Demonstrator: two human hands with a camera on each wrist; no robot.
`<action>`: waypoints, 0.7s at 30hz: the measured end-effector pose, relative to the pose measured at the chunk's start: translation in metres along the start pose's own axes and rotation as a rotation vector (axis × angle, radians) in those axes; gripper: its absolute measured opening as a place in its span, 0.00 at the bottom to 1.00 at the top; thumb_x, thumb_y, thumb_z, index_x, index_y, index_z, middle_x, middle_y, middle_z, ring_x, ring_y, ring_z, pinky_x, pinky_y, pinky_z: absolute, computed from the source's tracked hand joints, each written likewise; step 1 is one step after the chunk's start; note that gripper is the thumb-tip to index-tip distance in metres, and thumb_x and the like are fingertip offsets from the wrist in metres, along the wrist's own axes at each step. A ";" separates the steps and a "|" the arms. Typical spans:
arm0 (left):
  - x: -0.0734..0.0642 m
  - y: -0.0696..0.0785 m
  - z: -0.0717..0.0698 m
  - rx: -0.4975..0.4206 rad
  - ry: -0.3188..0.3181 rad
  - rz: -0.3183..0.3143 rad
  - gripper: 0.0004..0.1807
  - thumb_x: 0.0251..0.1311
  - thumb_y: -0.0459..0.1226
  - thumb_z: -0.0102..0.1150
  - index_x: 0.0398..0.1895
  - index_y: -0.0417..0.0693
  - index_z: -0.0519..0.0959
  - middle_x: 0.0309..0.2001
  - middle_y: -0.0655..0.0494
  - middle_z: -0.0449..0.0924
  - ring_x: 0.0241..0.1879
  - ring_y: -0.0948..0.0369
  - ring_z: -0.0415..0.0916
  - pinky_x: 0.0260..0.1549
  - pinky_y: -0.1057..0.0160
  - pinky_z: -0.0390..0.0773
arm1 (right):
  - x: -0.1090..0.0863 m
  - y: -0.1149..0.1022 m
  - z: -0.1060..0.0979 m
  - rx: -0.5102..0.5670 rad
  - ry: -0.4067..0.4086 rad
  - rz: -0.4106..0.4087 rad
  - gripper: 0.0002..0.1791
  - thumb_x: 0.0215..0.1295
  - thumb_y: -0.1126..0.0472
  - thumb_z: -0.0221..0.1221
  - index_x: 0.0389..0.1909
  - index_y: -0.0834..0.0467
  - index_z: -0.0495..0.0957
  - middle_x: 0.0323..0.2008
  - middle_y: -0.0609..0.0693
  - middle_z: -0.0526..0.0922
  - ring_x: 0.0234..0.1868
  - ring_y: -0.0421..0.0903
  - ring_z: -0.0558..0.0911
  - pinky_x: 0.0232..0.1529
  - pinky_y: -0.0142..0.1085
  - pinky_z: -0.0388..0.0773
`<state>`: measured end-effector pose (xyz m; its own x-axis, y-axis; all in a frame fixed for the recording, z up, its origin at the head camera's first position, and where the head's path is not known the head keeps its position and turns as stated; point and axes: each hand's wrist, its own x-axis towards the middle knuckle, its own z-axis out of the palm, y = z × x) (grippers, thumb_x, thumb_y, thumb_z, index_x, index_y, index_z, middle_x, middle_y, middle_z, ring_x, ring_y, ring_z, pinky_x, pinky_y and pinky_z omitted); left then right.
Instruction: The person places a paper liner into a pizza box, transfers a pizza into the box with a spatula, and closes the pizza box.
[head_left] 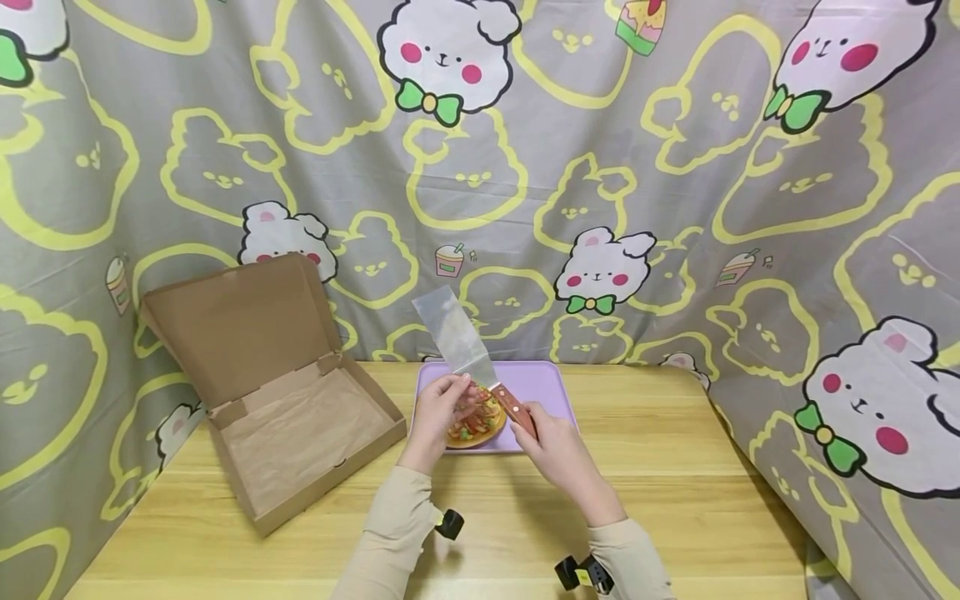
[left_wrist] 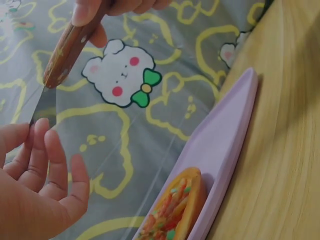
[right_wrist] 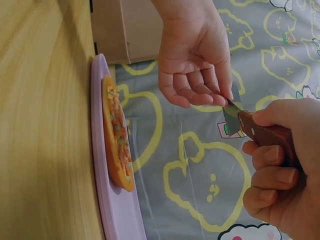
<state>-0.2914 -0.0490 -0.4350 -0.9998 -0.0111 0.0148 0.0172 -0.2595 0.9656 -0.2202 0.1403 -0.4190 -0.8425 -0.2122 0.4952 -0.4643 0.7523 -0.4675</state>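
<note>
My right hand (head_left: 558, 450) grips the brown wooden handle (right_wrist: 270, 137) of a spatula with a wide, flat metal blade (head_left: 452, 331). The spatula is raised above a lilac tray (head_left: 543, 387), its blade pointing up and to the left. At the blade's edge near the handle, my left hand (left_wrist: 45, 185) pinches the metal between thumb and fingers; its other fingers are loosely bent. A small pizza (right_wrist: 119, 137) with red and green topping lies on the tray beneath both hands. In the head view the left hand hides part of it.
Left of the tray stands a brown cardboard box (head_left: 307, 433) with its lid raised, brown paper lining its bottom. The wooden table (head_left: 660, 500) reaches back to a grey patterned curtain (head_left: 517, 192), which also hangs along both sides.
</note>
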 end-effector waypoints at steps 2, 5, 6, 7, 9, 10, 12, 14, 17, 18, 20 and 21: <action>-0.001 0.000 -0.001 -0.038 -0.003 0.010 0.09 0.67 0.38 0.57 0.27 0.48 0.78 0.25 0.62 0.82 0.27 0.65 0.78 0.42 0.59 0.83 | -0.001 -0.001 0.001 -0.016 0.001 -0.007 0.11 0.65 0.59 0.61 0.46 0.58 0.76 0.20 0.43 0.74 0.20 0.37 0.70 0.20 0.28 0.67; -0.002 -0.001 -0.003 -0.107 0.000 0.017 0.10 0.66 0.35 0.56 0.25 0.49 0.76 0.24 0.62 0.82 0.27 0.67 0.79 0.39 0.65 0.82 | -0.002 -0.002 0.002 -0.039 -0.007 -0.010 0.12 0.65 0.58 0.62 0.47 0.58 0.76 0.21 0.44 0.75 0.21 0.37 0.71 0.22 0.30 0.69; -0.002 -0.001 -0.004 -0.125 0.003 0.023 0.10 0.66 0.34 0.56 0.25 0.50 0.76 0.24 0.62 0.81 0.27 0.67 0.79 0.39 0.66 0.82 | -0.002 -0.003 0.002 -0.046 -0.013 -0.010 0.13 0.64 0.58 0.62 0.47 0.58 0.76 0.21 0.44 0.75 0.21 0.38 0.72 0.22 0.30 0.69; -0.002 -0.002 -0.004 -0.145 0.008 0.024 0.11 0.66 0.32 0.56 0.24 0.50 0.76 0.23 0.61 0.81 0.27 0.67 0.79 0.39 0.66 0.81 | -0.003 -0.003 0.003 -0.050 -0.018 -0.010 0.13 0.65 0.58 0.62 0.47 0.58 0.76 0.21 0.44 0.76 0.21 0.38 0.72 0.22 0.30 0.69; -0.003 -0.002 -0.005 -0.168 0.017 0.026 0.11 0.65 0.31 0.56 0.23 0.49 0.76 0.23 0.61 0.81 0.27 0.66 0.79 0.40 0.66 0.81 | -0.004 -0.005 0.004 -0.053 -0.026 -0.011 0.14 0.64 0.58 0.62 0.47 0.58 0.76 0.21 0.44 0.75 0.21 0.38 0.71 0.21 0.29 0.69; -0.003 -0.002 -0.005 -0.178 0.020 0.028 0.11 0.64 0.30 0.56 0.23 0.49 0.75 0.23 0.61 0.81 0.27 0.66 0.79 0.40 0.66 0.82 | -0.004 -0.006 0.004 -0.056 -0.024 -0.012 0.14 0.64 0.58 0.63 0.47 0.59 0.76 0.21 0.44 0.75 0.21 0.37 0.71 0.21 0.28 0.68; -0.002 -0.001 -0.004 -0.187 0.020 0.041 0.12 0.64 0.30 0.56 0.22 0.48 0.75 0.22 0.60 0.80 0.28 0.66 0.79 0.41 0.67 0.81 | -0.004 -0.007 0.005 -0.066 -0.007 -0.014 0.13 0.63 0.59 0.63 0.46 0.59 0.76 0.20 0.44 0.75 0.20 0.37 0.70 0.20 0.28 0.67; -0.002 0.000 -0.002 -0.193 0.020 0.060 0.12 0.64 0.29 0.56 0.22 0.48 0.75 0.22 0.61 0.80 0.27 0.66 0.78 0.40 0.68 0.81 | -0.002 -0.009 0.006 -0.078 0.023 -0.016 0.13 0.62 0.60 0.64 0.44 0.59 0.76 0.20 0.44 0.75 0.20 0.37 0.69 0.19 0.28 0.66; -0.003 0.003 0.000 -0.197 0.018 0.094 0.12 0.64 0.29 0.56 0.22 0.49 0.76 0.23 0.60 0.80 0.28 0.66 0.78 0.40 0.68 0.80 | 0.002 -0.011 0.008 -0.100 0.067 -0.007 0.11 0.60 0.61 0.65 0.41 0.60 0.76 0.20 0.45 0.75 0.19 0.38 0.69 0.19 0.29 0.65; -0.004 0.003 0.001 -0.197 0.016 0.102 0.12 0.63 0.29 0.56 0.21 0.49 0.76 0.22 0.60 0.80 0.28 0.65 0.78 0.40 0.68 0.80 | 0.004 -0.013 0.008 -0.106 0.071 0.002 0.11 0.59 0.61 0.65 0.40 0.59 0.76 0.20 0.46 0.75 0.19 0.38 0.69 0.18 0.29 0.65; -0.005 0.003 0.001 -0.201 0.010 0.119 0.13 0.63 0.29 0.55 0.21 0.49 0.75 0.22 0.60 0.80 0.28 0.65 0.78 0.40 0.67 0.80 | 0.006 -0.015 0.009 -0.119 0.070 0.031 0.10 0.59 0.61 0.64 0.38 0.59 0.76 0.19 0.46 0.75 0.18 0.39 0.68 0.18 0.30 0.64; -0.005 0.003 0.001 -0.204 0.005 0.126 0.13 0.63 0.28 0.55 0.21 0.49 0.75 0.22 0.60 0.80 0.28 0.65 0.78 0.41 0.67 0.80 | 0.008 -0.016 0.010 -0.123 0.068 0.048 0.09 0.58 0.61 0.64 0.37 0.59 0.76 0.19 0.46 0.75 0.18 0.40 0.68 0.18 0.30 0.63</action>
<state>-0.2859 -0.0485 -0.4322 -0.9896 -0.0605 0.1306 0.1438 -0.4454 0.8837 -0.2222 0.1208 -0.4150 -0.8404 -0.1345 0.5250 -0.3833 0.8323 -0.4005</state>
